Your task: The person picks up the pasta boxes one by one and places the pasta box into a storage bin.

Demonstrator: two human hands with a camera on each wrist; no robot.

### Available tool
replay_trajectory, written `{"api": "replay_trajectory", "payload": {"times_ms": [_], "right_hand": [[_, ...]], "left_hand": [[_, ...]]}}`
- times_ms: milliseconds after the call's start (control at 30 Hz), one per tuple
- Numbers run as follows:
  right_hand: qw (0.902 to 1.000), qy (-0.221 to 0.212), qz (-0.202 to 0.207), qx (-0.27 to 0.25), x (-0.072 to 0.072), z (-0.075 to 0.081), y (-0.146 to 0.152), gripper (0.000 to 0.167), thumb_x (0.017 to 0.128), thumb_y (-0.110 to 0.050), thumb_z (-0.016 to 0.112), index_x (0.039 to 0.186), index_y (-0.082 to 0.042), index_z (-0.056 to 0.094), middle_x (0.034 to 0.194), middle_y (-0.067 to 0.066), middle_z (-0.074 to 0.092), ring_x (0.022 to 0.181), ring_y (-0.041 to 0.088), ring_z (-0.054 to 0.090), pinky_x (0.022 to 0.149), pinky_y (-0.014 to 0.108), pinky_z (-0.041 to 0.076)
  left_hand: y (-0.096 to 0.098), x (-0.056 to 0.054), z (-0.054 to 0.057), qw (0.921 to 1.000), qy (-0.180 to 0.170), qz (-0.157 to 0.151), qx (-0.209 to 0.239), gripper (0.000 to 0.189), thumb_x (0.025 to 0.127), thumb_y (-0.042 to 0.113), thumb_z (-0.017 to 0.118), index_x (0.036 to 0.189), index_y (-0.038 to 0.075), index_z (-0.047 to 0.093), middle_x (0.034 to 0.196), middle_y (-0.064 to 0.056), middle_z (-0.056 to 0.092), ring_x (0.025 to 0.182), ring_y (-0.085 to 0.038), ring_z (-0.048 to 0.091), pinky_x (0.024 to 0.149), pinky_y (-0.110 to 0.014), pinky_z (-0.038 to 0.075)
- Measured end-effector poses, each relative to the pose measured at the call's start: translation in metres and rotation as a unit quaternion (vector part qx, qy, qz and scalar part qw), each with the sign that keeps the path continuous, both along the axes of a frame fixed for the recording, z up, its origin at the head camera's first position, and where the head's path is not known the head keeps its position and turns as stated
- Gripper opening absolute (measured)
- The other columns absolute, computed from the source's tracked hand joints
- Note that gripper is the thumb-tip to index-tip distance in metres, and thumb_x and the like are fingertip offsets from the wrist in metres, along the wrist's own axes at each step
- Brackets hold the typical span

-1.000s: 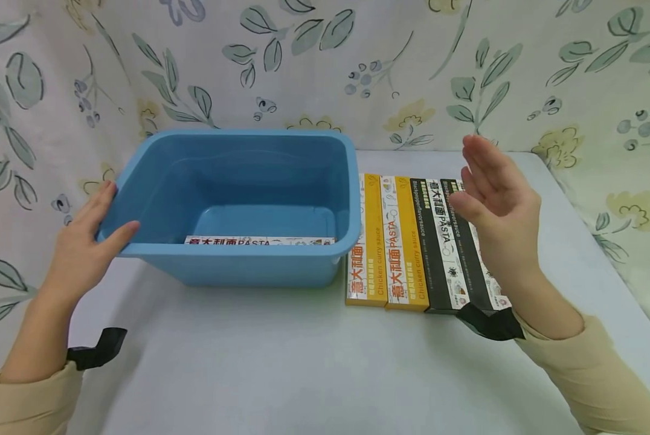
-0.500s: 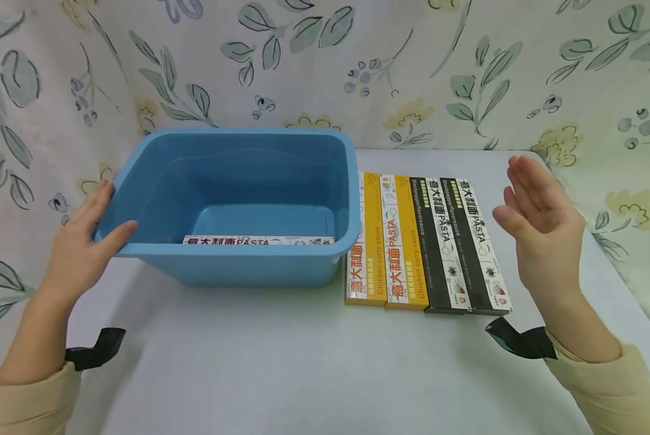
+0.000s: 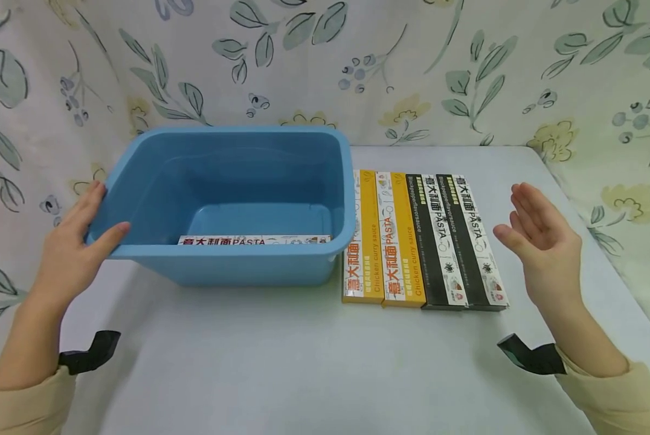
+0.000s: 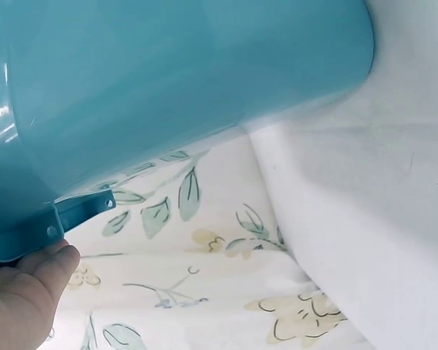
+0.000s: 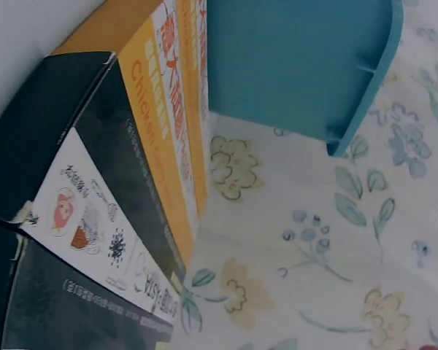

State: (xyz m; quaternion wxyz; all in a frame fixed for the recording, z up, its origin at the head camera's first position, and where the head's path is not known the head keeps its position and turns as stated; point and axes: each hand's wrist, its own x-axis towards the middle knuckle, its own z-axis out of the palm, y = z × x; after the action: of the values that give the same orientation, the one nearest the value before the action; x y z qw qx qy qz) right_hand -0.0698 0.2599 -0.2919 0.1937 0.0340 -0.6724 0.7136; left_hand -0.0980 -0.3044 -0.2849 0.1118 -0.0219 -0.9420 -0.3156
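A blue plastic basin (image 3: 238, 269) stands on the table, its outer wall filling much of the left wrist view. My left hand (image 3: 70, 249) holds its left end, thumb over the front rim and fingers along the outside edge. Inside the basin lies a pasta box (image 3: 254, 240), mostly hidden by the front wall. Two yellow pasta boxes (image 3: 402, 241) and two black pasta boxes (image 3: 473, 241) lie side by side against the basin's right. To their right my right hand (image 3: 552, 257) hovers, palm turned left, fingers straight, holding nothing.
The white table (image 3: 314, 362) ends at the back and right against a floral curtain (image 3: 325, 66), which also hangs along the left. A black strap (image 3: 531, 356) is on the right wrist, and a matching one (image 3: 92, 353) on the left.
My right hand has moved right and down, away from over the black boxes. My left hand stays on the basin's rim; the whole head view has shifted slightly.
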Motion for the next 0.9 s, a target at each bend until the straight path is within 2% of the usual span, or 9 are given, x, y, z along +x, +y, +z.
{"api": "replay_trajectory", "payload": {"times_ms": [200,367,467,600,700,900], "right_hand": [[0.9982,-0.044,-0.003,0.04,0.005,-0.014,0.01,0.067,0.086,0.013,0.064,0.147,-0.002,0.04,0.148,0.006,0.044,0.141,0.018,0.034,0.103,0.015,0.034],[0.9929,-0.086,-0.006,0.082,0.009,-0.029,0.018,0.069,0.087,0.008,0.066,0.149,-0.004,0.038,0.149,0.005,0.043,0.14,0.015,0.035,0.103,0.013,0.033],[0.9791,-0.129,-0.017,0.157,0.013,-0.037,0.023,0.069,0.09,0.0,0.066,0.151,-0.007,0.035,0.152,0.007,0.039,0.139,0.013,0.036,0.1,0.01,0.034],[0.9507,-0.173,-0.032,0.256,0.018,-0.046,0.03,0.07,0.093,-0.011,0.066,0.153,-0.01,0.031,0.154,0.012,0.035,0.139,0.013,0.037,0.097,0.008,0.035],[0.9423,-0.194,-0.035,0.27,0.021,-0.051,0.035,0.071,0.093,-0.017,0.066,0.154,-0.01,0.029,0.155,0.013,0.034,0.14,0.015,0.036,0.097,0.007,0.035],[0.9365,-0.223,-0.028,0.269,0.026,-0.065,0.041,0.073,0.093,-0.02,0.066,0.154,-0.007,0.027,0.155,0.018,0.031,0.142,0.025,0.032,0.097,0.006,0.034]], "left_hand": [[0.001,0.0,0.0,1.0,-0.006,0.005,-0.002,0.069,0.099,0.033,0.047,0.157,0.015,0.013,0.161,-0.012,0.009,0.142,-0.051,0.008,0.101,-0.075,0.011],[0.0,0.0,0.0,1.0,-0.005,0.005,-0.002,0.069,0.099,0.03,0.048,0.157,0.016,0.013,0.161,-0.01,0.008,0.142,-0.051,0.008,0.102,-0.075,0.011],[0.0,-0.001,-0.001,1.0,-0.007,0.003,-0.003,0.069,0.099,0.03,0.048,0.157,0.017,0.013,0.162,-0.009,0.008,0.142,-0.05,0.008,0.102,-0.075,0.01],[-0.001,-0.002,-0.002,1.0,-0.005,-0.001,0.0,0.069,0.099,0.03,0.048,0.157,0.017,0.013,0.162,-0.01,0.008,0.142,-0.05,0.007,0.102,-0.075,0.01],[-0.001,-0.003,-0.002,1.0,-0.002,-0.002,0.004,0.069,0.099,0.031,0.049,0.157,0.016,0.013,0.161,-0.011,0.009,0.142,-0.051,0.008,0.101,-0.075,0.01],[-0.001,-0.002,-0.004,1.0,-0.001,0.006,-0.001,0.07,0.098,0.032,0.049,0.157,0.018,0.014,0.162,-0.009,0.009,0.141,-0.052,0.009,0.097,-0.077,0.012]]}}
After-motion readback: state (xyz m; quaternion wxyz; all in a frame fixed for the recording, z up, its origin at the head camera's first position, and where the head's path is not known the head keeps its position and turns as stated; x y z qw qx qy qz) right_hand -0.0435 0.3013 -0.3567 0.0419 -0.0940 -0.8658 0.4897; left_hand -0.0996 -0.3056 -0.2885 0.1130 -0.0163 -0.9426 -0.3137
